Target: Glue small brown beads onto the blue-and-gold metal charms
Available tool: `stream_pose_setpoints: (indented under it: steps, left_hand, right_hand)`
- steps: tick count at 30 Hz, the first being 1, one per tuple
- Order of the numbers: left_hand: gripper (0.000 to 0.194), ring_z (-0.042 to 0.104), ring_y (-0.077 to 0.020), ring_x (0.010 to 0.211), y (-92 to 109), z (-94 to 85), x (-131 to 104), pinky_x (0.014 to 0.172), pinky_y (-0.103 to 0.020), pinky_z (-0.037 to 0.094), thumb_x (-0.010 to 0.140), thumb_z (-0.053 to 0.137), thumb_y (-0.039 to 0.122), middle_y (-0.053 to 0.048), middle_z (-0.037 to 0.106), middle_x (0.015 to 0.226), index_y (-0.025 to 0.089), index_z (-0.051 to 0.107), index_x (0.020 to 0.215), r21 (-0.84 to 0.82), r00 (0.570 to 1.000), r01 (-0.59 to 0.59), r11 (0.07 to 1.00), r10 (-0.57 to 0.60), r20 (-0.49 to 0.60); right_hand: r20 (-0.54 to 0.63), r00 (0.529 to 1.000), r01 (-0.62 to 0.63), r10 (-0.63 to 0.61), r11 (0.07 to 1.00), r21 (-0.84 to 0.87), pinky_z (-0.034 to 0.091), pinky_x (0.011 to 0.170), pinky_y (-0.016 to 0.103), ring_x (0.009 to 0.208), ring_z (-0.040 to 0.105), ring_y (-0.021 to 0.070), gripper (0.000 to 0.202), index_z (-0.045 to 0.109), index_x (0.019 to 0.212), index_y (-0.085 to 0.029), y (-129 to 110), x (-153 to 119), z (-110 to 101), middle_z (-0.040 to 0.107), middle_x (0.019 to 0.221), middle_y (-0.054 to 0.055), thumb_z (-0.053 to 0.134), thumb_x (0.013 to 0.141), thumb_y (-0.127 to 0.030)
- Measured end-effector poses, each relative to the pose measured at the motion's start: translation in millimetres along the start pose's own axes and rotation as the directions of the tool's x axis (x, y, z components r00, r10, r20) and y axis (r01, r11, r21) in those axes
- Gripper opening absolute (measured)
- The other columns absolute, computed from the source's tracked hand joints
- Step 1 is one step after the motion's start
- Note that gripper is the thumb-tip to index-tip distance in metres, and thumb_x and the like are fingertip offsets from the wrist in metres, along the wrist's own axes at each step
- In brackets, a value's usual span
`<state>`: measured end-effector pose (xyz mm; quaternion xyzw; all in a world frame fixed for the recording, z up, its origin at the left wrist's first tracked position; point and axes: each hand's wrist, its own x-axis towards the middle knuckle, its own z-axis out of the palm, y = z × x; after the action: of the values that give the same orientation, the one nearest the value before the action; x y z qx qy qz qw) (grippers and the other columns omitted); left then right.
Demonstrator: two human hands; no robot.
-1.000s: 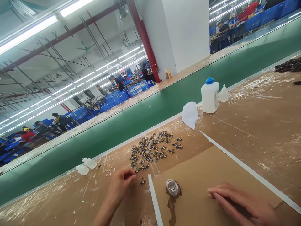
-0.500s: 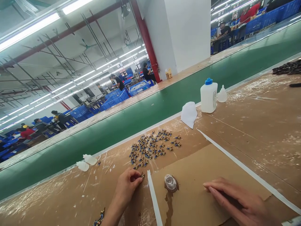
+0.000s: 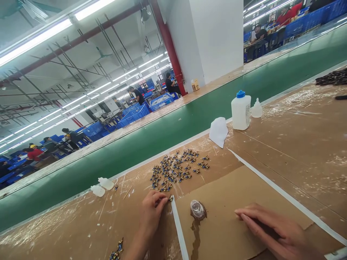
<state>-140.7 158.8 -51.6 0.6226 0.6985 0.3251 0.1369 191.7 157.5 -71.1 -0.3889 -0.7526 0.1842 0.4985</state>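
Clock directions are taken from the small clear round cup (image 3: 198, 209), which sits on the brown cardboard sheet (image 3: 230, 191) beside a dark wet stain (image 3: 195, 238).

Nearest, at 8 o'clock, a cluster of blue and gold pieces (image 3: 116, 252) lies at the lower edge of view. At 9 o'clock, the left hand (image 3: 152, 213) pinches a tiny dark and gold piece (image 3: 170, 198) between thumb and forefinger, at the top end of the white tape strip (image 3: 179, 225). Toward 4 o'clock, the right hand (image 3: 273, 229) is over the sheet, thumb and forefinger drawn together; whether it grips anything cannot be told.

At 11 o'clock, many small blue, gold and black pieces (image 3: 175, 169) are spread on the brown-covered table (image 3: 292, 141). Between 9 and 10, two white plastic squeeze bottles (image 3: 101, 186) lie together. Past 12, a white paper piece (image 3: 218, 132); at 1 o'clock, a translucent white jug with blue cap (image 3: 240, 112), its dark side printing illegible, and a small white nozzle bottle (image 3: 256, 109) just beside it.

Farther, a green belt (image 3: 168, 124) runs across; beyond it stand yellow-labelled containers (image 3: 195, 85), lettering too small to read.
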Motion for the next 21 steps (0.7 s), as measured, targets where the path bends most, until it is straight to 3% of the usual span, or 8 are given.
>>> stream_pose_setpoints:
  steps: [2, 4, 8, 13, 15, 17, 19, 21]
  left_hand:
    - [0.019, 0.058, -0.0219, 0.084, -10.0, -6.8, 4.9, 0.079, -0.035, 0.044, 0.073, 0.059, 0.038, -0.005, 0.064, 0.087, 0.023, 0.070, 0.076, 0.003, 0.995, 0.032, 0.999, -0.032, -0.095]
    - [0.022, 0.056, -0.0205, 0.073, -20.6, -13.5, 9.8, 0.073, -0.035, 0.045, 0.068, 0.063, 0.038, -0.004, 0.062, 0.078, 0.021, 0.070, 0.080, 0.000, 0.985, 0.079, 0.997, -0.078, -0.151]
    - [0.034, 0.050, -0.0145, 0.053, -33.3, -14.6, 19.6, 0.054, -0.028, 0.043, 0.060, 0.069, 0.038, 0.002, 0.056, 0.059, 0.015, 0.067, 0.085, -0.057, 0.979, 0.159, 0.986, -0.165, -0.120]
    - [0.034, 0.053, -0.0133, 0.055, -34.3, 0.0, 32.2, 0.056, -0.026, 0.044, 0.065, 0.064, 0.041, 0.001, 0.058, 0.063, 0.014, 0.065, 0.086, -0.100, 0.982, 0.156, 0.983, -0.165, -0.095]
    - [0.037, 0.059, -0.0167, 0.066, -34.1, 1.5, 35.3, 0.065, -0.029, 0.048, 0.067, 0.063, 0.043, -0.002, 0.062, 0.072, 0.015, 0.065, 0.091, -0.079, 0.984, 0.134, 0.988, -0.142, -0.106]
    - [0.045, 0.061, -0.0230, 0.092, -34.4, -1.3, 36.5, 0.084, -0.036, 0.046, 0.068, 0.064, 0.045, -0.008, 0.065, 0.096, 0.015, 0.063, 0.102, -0.043, 0.987, 0.101, 0.994, -0.106, -0.121]
    - [0.061, 0.046, -0.0268, 0.121, -35.2, -6.6, 36.7, 0.102, -0.042, 0.034, 0.067, 0.067, 0.045, -0.013, 0.054, 0.126, 0.016, 0.055, 0.119, -0.001, 0.992, 0.062, 0.998, -0.062, -0.110]
    - [0.075, 0.028, -0.0269, 0.135, -36.3, -11.9, 37.0, 0.110, -0.044, 0.021, 0.067, 0.068, 0.045, -0.013, 0.037, 0.144, 0.017, 0.044, 0.132, 0.036, 0.997, 0.034, 0.999, -0.031, -0.064]
  right_hand:
    - [0.017, 1.000, -0.007, 0.007, 1.000, -0.024, 0.056, 0.065, 0.015, 0.072, 0.070, 0.0153, 0.020, 0.072, 0.085, -0.024, -0.7, 0.1, -1.3, 0.073, 0.081, 0.001, 0.055, 0.084, -0.035]
    - [0.022, 1.000, 0.004, -0.003, 0.999, -0.039, 0.056, 0.066, 0.014, 0.074, 0.070, 0.0151, 0.019, 0.072, 0.086, -0.024, 0.3, -0.4, -1.7, 0.073, 0.082, 0.001, 0.055, 0.083, -0.034]
    - [0.004, 1.000, 0.017, -0.016, 0.999, -0.043, 0.056, 0.067, 0.014, 0.074, 0.070, 0.0146, 0.019, 0.071, 0.087, -0.025, 3.6, -0.7, 0.3, 0.073, 0.082, 0.001, 0.056, 0.083, -0.035]
    - [0.003, 1.000, 0.008, -0.008, 1.000, -0.018, 0.056, 0.064, 0.013, 0.072, 0.070, 0.0145, 0.019, 0.072, 0.084, -0.025, 0.9, -2.0, 1.7, 0.073, 0.080, 0.000, 0.057, 0.082, -0.036]
    - [0.030, 0.999, -0.030, 0.030, 1.000, -0.007, 0.056, 0.065, 0.013, 0.072, 0.070, 0.0149, 0.019, 0.072, 0.085, -0.025, 1.4, -4.4, -0.7, 0.073, 0.080, 0.000, 0.056, 0.082, -0.037]
    - [0.062, 0.993, -0.101, 0.102, 0.995, -0.013, 0.056, 0.066, 0.015, 0.076, 0.070, 0.0158, 0.023, 0.071, 0.089, -0.025, 6.0, -3.7, -5.3, 0.073, 0.086, 0.001, 0.054, 0.084, -0.039]
    - [0.102, 0.985, -0.134, 0.140, 0.989, -0.059, 0.057, 0.074, 0.021, 0.088, 0.069, 0.0178, 0.027, 0.069, 0.097, -0.026, 15.8, 5.7, -10.6, 0.071, 0.098, 0.003, 0.050, 0.086, -0.041]
    - [0.196, 0.975, -0.075, 0.104, 0.986, -0.149, 0.051, 0.092, 0.032, 0.108, 0.060, 0.0209, 0.033, 0.064, 0.110, -0.027, 29.9, 27.2, -13.6, 0.064, 0.116, 0.005, 0.045, 0.088, -0.043]
